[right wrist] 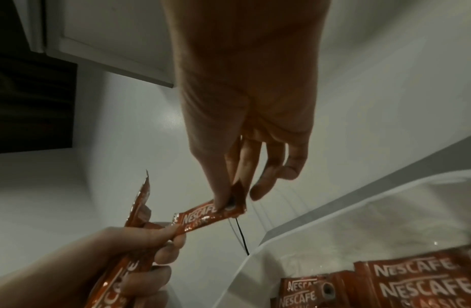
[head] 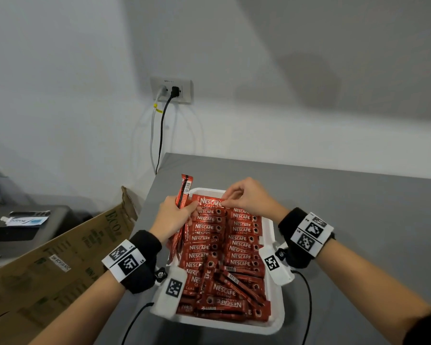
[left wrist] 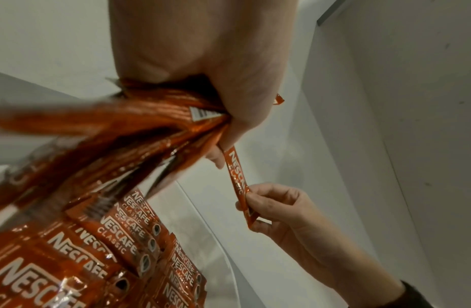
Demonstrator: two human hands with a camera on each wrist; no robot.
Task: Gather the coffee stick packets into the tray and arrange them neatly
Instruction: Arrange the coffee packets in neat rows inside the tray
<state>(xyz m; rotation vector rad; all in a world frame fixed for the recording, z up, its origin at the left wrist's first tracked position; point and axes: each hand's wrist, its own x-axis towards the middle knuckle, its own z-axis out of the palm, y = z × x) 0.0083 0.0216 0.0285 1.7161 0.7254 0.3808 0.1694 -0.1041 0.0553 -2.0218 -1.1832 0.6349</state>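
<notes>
Packets (head: 237, 247): "NESCAFE CLASSIC", white on red. Cardboard box (head: 60, 265), left: "ECO", green. Wrist bands (head: 125, 260): square code markers.

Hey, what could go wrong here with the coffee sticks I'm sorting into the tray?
The left hand grips a loose, fanned bundle of packets; while the right hand pinches and draws out a single packet, others might slip free. The unsorted heap at the tray's near end could slide into the neat rows.

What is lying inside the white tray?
The white tray holds red coffee packets: two overlapping rows at the far end and a loose heap near the person. The packets cover its floor, so whatever lies beneath them cannot be seen.
</notes>
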